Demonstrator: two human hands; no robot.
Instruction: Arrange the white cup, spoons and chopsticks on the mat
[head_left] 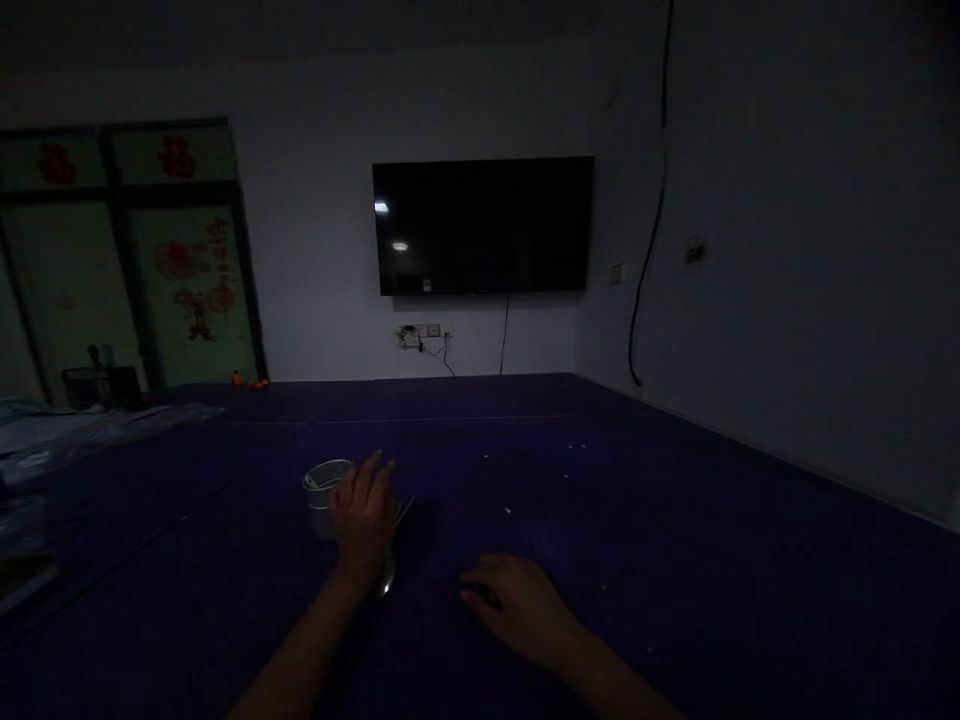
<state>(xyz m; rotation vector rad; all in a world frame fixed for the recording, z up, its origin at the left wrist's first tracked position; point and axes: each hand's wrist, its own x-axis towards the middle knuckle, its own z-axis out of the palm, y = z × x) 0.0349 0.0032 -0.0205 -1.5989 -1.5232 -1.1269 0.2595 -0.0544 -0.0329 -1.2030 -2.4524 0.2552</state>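
Observation:
My left hand [364, 515] is beside the right side of a metal cup [321, 505], its fingers stretched up and slightly apart near the rim. Whether they touch the cup I cannot tell. A spoon [388, 575] shows its shiny bowl beside my left wrist. A thin handle [406, 508] sticks out past the same hand, which hides whatever lies between. Lower and to the right, my right hand [517, 605] hovers over or rests on the dark blue surface [675, 590]. Its fingers are loosely bent, with a gap between thumb and forefinger and nothing visible between them.
Small white scraps [508, 511] lie scattered to the right. Clear plastic sheeting [112, 430] and a pale-edged object [30, 580] are at the left. Small orange things [259, 384] sit at the far edge. A television [484, 228] hangs on the back wall; a cable [649, 260] runs down the right wall.

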